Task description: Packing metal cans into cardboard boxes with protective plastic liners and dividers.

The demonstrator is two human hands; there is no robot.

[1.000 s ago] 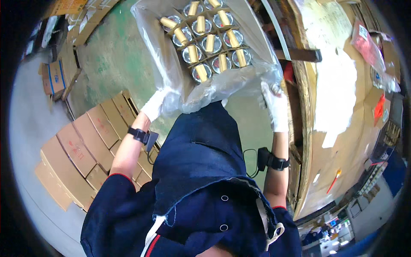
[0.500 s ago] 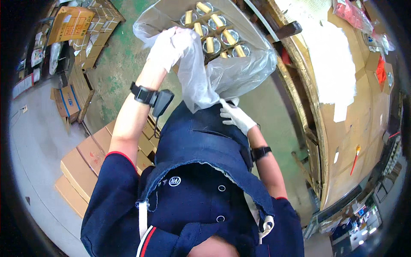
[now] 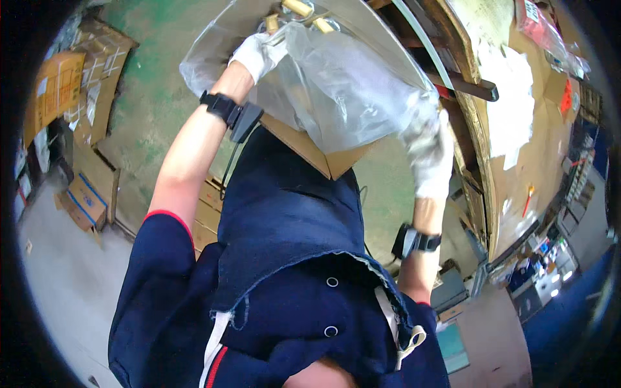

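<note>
A cardboard box stands in front of my legs, one corner toward me. A translucent plastic liner bag now lies across much of its opening. At the far side a few round, clear, glass-like pieces with pale yellow blocks on them show past the plastic; the others are hidden. White-gloved, my left hand is closed on the liner near the box's left side. My right hand, also gloved and partly blurred, is closed on the liner's edge at the right corner.
To the right runs a wooden-edged workbench covered with cardboard, with white sheets and a red brush on it. A dark-ended metal bar juts beside the box. Stacked cartons stand at the far left, others behind my left arm.
My right hand has risen from the liner's near edge to the box's right corner, drawing the plastic over the contents. My left hand stays on the liner; the box's near corner now shows.
</note>
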